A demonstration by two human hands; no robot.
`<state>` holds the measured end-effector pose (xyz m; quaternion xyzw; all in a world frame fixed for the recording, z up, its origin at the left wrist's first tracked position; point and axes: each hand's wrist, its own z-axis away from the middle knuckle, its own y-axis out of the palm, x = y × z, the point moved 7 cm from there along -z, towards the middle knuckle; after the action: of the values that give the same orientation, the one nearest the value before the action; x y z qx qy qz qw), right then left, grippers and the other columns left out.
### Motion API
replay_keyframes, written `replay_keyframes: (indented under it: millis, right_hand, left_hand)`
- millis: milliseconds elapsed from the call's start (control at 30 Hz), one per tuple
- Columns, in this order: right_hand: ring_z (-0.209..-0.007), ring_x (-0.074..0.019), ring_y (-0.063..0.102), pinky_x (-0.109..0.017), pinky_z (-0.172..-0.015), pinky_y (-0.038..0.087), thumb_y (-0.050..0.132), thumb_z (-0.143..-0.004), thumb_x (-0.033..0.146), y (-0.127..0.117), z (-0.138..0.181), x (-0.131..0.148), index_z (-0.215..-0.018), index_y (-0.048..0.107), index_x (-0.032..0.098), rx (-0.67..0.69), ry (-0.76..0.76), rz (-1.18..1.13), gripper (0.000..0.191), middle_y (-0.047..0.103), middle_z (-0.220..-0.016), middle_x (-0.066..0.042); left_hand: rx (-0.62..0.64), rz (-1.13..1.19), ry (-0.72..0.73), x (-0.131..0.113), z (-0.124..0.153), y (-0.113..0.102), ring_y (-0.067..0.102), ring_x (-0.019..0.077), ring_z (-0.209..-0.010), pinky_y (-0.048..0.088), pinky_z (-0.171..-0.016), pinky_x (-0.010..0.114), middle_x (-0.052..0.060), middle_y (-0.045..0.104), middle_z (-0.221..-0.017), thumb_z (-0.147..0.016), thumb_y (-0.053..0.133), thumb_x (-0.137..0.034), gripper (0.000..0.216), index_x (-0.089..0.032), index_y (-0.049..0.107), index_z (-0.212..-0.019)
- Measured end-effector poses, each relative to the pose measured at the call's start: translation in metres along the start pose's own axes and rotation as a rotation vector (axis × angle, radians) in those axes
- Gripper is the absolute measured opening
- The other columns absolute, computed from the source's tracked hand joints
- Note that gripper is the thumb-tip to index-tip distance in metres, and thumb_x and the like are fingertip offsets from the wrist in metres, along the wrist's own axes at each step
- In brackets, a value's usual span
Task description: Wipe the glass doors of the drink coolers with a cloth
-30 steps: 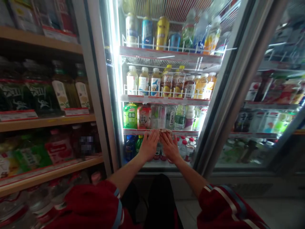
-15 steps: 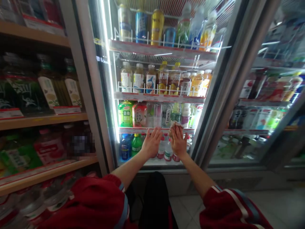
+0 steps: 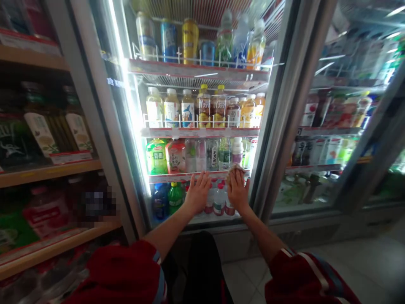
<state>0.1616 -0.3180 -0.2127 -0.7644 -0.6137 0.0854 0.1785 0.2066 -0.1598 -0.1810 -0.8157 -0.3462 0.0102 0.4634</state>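
Before me is the glass door of a lit drinks cooler, with bottles and cans on wire-fronted shelves behind it. My left hand lies flat against the glass, fingers spread, over the lower shelf, holding nothing. To its right, my right hand presses a crumpled pale-brown cloth to the glass with its fingers. Most of the cloth is hidden under that hand. Just behind the glass near the cloth stand a green-labelled bottle and a purple bottle.
A metal door frame runs down on the right, with another cooler door beyond it. On the left, wooden shelves hold large bottles of drink. Pale floor tiles show below the cooler.
The view has shifted, so the cooler sits further left. Against the glass, my right hand with the cloth has slid a little to the right. My left hand stays flat.
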Motion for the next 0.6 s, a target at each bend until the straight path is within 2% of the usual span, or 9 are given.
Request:
replay_keyframes:
  millis: [100, 167, 233, 333, 400, 467, 600]
  right_hand:
    - [-0.132, -0.0294, 0.034, -0.055, -0.105, 0.024, 0.036, -0.091, 0.031, -0.006, -0.005, -0.034, -0.139, 0.038, 0.015, -0.085, 0.206, 0.004, 0.051, 0.039, -0.143, -0.019]
    - [-0.133, -0.0303, 0.033, -0.055, -0.104, 0.026, 0.035, -0.091, 0.031, -0.008, -0.002, -0.042, -0.141, 0.034, 0.014, -0.117, 0.264, -0.003, 0.053, 0.037, -0.144, -0.020]
    - [-0.135, -0.0294, 0.030, -0.054, -0.105, 0.025, 0.035, -0.090, 0.028, -0.005, 0.003, -0.031, -0.143, 0.032, 0.014, -0.082, 0.193, -0.021, 0.054, 0.036, -0.144, -0.019]
    - [-0.137, -0.0262, 0.027, -0.050, -0.109, 0.020, 0.036, -0.089, 0.022, 0.002, 0.007, -0.001, -0.142, 0.034, 0.018, 0.034, -0.018, -0.043, 0.053, 0.038, -0.145, -0.014]
    - [-0.137, -0.0249, 0.028, -0.050, -0.111, 0.016, 0.037, -0.089, 0.022, 0.003, 0.004, 0.003, -0.141, 0.036, 0.021, 0.052, -0.056, -0.039, 0.052, 0.039, -0.144, -0.012]
    - [-0.136, -0.0256, 0.030, -0.051, -0.110, 0.017, 0.037, -0.090, 0.026, 0.000, -0.004, -0.012, -0.141, 0.037, 0.020, 0.011, 0.027, -0.026, 0.051, 0.039, -0.144, -0.013]
    - [-0.132, -0.0312, 0.034, -0.054, -0.102, 0.030, 0.035, -0.090, 0.032, -0.009, -0.013, -0.068, -0.140, 0.038, 0.013, -0.092, 0.321, -0.009, 0.053, 0.036, -0.144, -0.021]
  left_hand:
    - [0.004, 0.005, -0.005, 0.001, 0.000, 0.000, 0.020, 0.0284, -0.141, 0.018, -0.112, 0.057, 0.014, 0.023, -0.151, -0.083, 0.040, -0.016, 0.055, -0.011, 0.040, -0.137]
    - [-0.002, 0.010, -0.010, 0.000, 0.000, -0.001, 0.020, 0.0283, -0.140, 0.018, -0.112, 0.056, 0.014, 0.023, -0.151, -0.082, 0.041, -0.015, 0.055, -0.011, 0.040, -0.137]
    - [-0.010, 0.013, -0.011, -0.002, -0.001, -0.001, 0.022, 0.0282, -0.140, 0.018, -0.112, 0.056, 0.014, 0.025, -0.151, -0.082, 0.041, -0.015, 0.054, -0.011, 0.041, -0.136]
    - [-0.023, 0.013, -0.006, -0.005, -0.005, -0.004, 0.023, 0.0278, -0.140, 0.020, -0.111, 0.056, 0.013, 0.027, -0.150, -0.083, 0.040, -0.015, 0.053, -0.012, 0.042, -0.135]
    - [-0.029, 0.010, -0.002, -0.005, -0.007, -0.008, 0.023, 0.0278, -0.140, 0.021, -0.111, 0.056, 0.013, 0.027, -0.150, -0.082, 0.041, -0.014, 0.053, -0.012, 0.042, -0.135]
    - [-0.037, 0.008, -0.010, 0.000, -0.008, -0.011, 0.024, 0.0282, -0.139, 0.021, -0.112, 0.055, 0.014, 0.027, -0.150, -0.081, 0.043, -0.014, 0.055, -0.012, 0.043, -0.135]
    - [-0.058, 0.008, -0.060, 0.016, -0.006, -0.013, 0.025, 0.0293, -0.139, 0.019, -0.112, 0.056, 0.015, 0.028, -0.149, -0.078, 0.044, -0.013, 0.058, -0.011, 0.042, -0.135]
